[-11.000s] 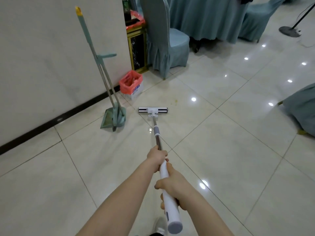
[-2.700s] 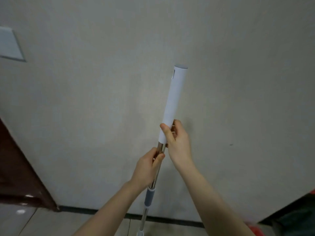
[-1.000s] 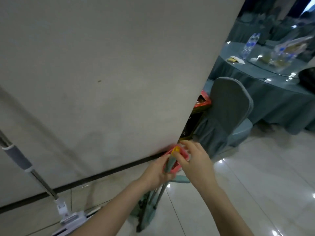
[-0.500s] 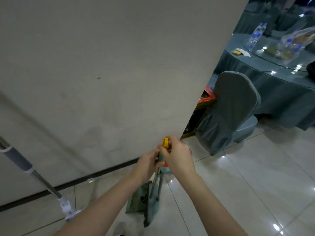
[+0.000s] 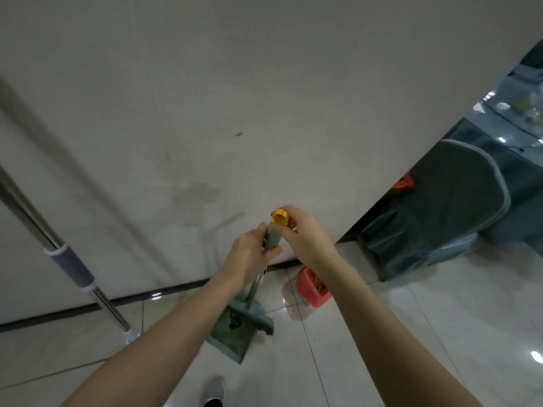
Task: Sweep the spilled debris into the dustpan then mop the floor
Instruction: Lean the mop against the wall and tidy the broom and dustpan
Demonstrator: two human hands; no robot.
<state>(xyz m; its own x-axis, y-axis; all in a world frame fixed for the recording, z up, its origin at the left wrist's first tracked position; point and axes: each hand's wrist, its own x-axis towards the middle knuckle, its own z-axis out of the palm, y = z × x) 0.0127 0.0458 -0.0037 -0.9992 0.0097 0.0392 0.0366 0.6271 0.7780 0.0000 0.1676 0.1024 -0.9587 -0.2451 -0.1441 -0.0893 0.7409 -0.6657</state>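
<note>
Against wall: both hands curled tight round broom handle (image 5: 271, 240), left hand (image 5: 248, 257) below right hand (image 5: 304, 235); dustpan (image 5: 238, 330) on floor.

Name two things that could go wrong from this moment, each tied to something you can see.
1. The mop leans unheld against the wall; it may slide and fall on the glossy floor.
2. Both the left hand and right hand grip the broom handle; lifting it carelessly could tip the dustpan or knock the red bin.
</note>
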